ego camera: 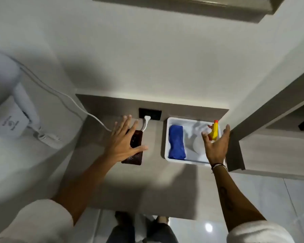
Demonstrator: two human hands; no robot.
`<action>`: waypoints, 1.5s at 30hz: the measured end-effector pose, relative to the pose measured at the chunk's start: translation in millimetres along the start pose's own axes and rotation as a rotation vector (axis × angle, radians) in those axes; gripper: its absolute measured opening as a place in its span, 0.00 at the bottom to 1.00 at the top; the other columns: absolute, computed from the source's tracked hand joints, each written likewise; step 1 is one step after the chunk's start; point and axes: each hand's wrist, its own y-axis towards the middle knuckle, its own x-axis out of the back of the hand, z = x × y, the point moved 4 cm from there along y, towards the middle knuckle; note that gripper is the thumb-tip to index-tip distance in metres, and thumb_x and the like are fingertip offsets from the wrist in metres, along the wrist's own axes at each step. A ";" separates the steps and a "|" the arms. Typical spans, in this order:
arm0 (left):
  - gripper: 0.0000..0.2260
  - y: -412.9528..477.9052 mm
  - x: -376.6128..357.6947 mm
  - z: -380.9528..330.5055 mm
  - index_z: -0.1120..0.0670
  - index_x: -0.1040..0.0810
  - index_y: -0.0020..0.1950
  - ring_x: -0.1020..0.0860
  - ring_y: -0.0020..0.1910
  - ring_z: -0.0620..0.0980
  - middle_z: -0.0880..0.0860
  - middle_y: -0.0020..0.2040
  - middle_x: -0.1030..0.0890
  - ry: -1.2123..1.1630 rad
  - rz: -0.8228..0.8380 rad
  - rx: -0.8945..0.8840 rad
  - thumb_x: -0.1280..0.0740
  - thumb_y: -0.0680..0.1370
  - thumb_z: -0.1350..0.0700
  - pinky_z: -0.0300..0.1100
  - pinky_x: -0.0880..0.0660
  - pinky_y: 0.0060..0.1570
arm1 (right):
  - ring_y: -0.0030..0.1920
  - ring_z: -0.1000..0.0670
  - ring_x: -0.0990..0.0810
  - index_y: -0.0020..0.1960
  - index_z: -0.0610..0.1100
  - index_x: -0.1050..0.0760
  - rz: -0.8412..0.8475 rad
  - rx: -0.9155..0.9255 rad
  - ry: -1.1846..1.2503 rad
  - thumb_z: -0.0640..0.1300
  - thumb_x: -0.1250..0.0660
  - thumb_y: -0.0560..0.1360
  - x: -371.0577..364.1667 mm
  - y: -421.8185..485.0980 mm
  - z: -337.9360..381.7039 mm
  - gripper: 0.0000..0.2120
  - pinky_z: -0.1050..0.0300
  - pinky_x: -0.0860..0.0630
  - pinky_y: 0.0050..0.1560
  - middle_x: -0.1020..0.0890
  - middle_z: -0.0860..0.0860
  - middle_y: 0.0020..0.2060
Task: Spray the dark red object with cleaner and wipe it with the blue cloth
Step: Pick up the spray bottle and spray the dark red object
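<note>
A dark red flat object (pixel 135 156) lies on the grey counter, near its back wall. My left hand (pixel 123 140) hovers over it with fingers spread, covering its middle. To the right stands a white tray (pixel 166 137). In it lies a folded blue cloth (pixel 176 142) on the left and a spray bottle with a yellow and orange head (pixel 214 131) on the right. My right hand (pixel 215 147) is open with fingers apart around the bottle; I cannot tell whether it touches the bottle. The bottle's white body is partly hidden behind that hand.
A black wall socket (pixel 150 114) with a white plug sits behind the dark red object. A white cable (pixel 67 100) runs left to a wall-mounted hair dryer (pixel 16 118). A cabinet side (pixel 239 151) stands close to the tray's right edge.
</note>
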 end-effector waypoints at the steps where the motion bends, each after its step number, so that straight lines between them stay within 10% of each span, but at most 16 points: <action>1: 0.59 -0.4 -3.0 1.1 0.52 0.46 0.88 0.59 0.88 0.59 0.56 0.89 0.56 0.009 0.032 -0.027 0.56 0.69 0.14 0.67 0.55 0.83 | 0.81 0.37 0.29 0.86 0.46 0.44 -0.002 -0.038 0.088 0.49 0.22 0.78 -3.1 -0.1 -6.1 0.45 0.39 0.30 0.81 0.31 0.43 0.83; 6: 0.62 -6.6 -7.7 8.0 0.57 0.37 0.85 0.52 0.88 0.60 0.57 0.88 0.44 -0.017 -0.011 -0.136 0.37 0.64 0.15 0.67 0.54 0.84 | 0.70 0.40 0.19 0.82 0.47 0.33 0.046 -0.025 0.158 0.39 0.22 0.78 -16.8 6.6 -22.1 0.36 0.43 0.22 0.75 0.19 0.46 0.73; 11: 0.50 -9.6 -2.9 10.0 0.54 0.30 0.78 0.39 0.84 0.58 0.54 0.78 0.28 -0.159 -0.012 -0.140 0.16 0.62 0.37 0.63 0.50 0.84 | 0.66 0.37 0.16 0.78 0.41 0.28 0.102 0.008 0.009 0.43 0.27 0.83 -24.0 36.8 -18.2 0.25 0.53 0.26 0.64 0.17 0.41 0.70; 16: 0.49 -26.5 0.7 23.3 0.57 0.28 0.77 0.36 0.81 0.57 0.57 0.77 0.27 -0.350 -0.083 -0.121 0.15 0.61 0.43 0.60 0.42 0.82 | 0.63 0.40 0.18 0.69 0.38 0.21 0.016 0.182 -0.046 0.41 0.32 0.85 1.7 24.9 17.7 0.15 0.54 0.26 0.64 0.18 0.37 0.64; 21: 0.49 -42.4 -2.8 46.9 0.55 0.29 0.79 0.35 0.81 0.58 0.56 0.79 0.29 -0.528 -0.060 -0.098 0.13 0.61 0.51 0.60 0.36 0.80 | 0.54 0.64 0.20 0.67 0.63 0.21 0.328 0.369 0.101 0.48 0.30 0.84 19.9 -71.1 64.9 0.15 0.68 0.22 0.62 0.19 0.56 0.56; 24: 0.49 -48.5 -0.6 59.0 0.52 0.30 0.79 0.34 0.79 0.49 0.50 0.77 0.30 -0.595 -0.033 -0.086 0.15 0.61 0.49 0.46 0.36 0.79 | 0.40 0.54 0.14 0.64 0.66 0.18 0.644 0.255 0.259 0.40 0.30 0.84 -8.4 -140.3 77.8 0.21 0.59 0.17 0.44 0.13 0.56 0.48; 28: 0.49 -55.6 5.0 68.1 0.51 0.31 0.80 0.38 0.74 0.29 0.46 0.76 0.31 -0.625 0.001 -0.102 0.17 0.61 0.48 0.24 0.42 0.72 | 0.24 0.47 0.19 0.68 0.47 0.17 0.800 0.043 0.297 0.45 0.30 0.83 -60.4 -201.5 76.2 0.14 0.51 0.21 0.32 0.11 0.50 0.44; 33: 0.49 -61.7 6.0 68.9 0.55 0.30 0.81 0.37 0.82 0.51 0.53 0.80 0.30 -0.657 0.047 -0.117 0.14 0.62 0.58 0.43 0.39 0.80 | 0.23 0.46 0.23 0.66 0.53 0.15 0.763 0.012 0.338 0.49 0.28 0.83 -96.1 -221.2 99.8 0.12 0.58 0.27 0.24 0.13 0.40 0.39; 41: 0.49 -60.6 4.3 77.1 0.48 0.30 0.79 0.30 0.73 0.48 0.46 0.74 0.27 -0.559 0.022 -0.129 0.12 0.61 0.51 0.44 0.29 0.70 | 0.34 0.40 0.16 0.41 0.50 0.21 0.697 0.135 -0.110 0.51 0.31 0.81 -99.9 -213.4 89.9 0.10 0.39 0.15 0.40 0.16 0.47 0.37; 45: 0.49 -63.3 -2.0 90.9 0.48 0.30 0.78 0.27 0.68 0.37 0.41 0.71 0.25 -0.571 0.019 -0.081 0.11 0.61 0.49 0.33 0.30 0.68 | 0.41 0.35 0.14 0.46 0.45 0.19 0.664 0.072 -0.214 0.53 0.32 0.81 -92.3 -212.3 71.2 0.13 0.37 0.14 0.47 0.13 0.41 0.42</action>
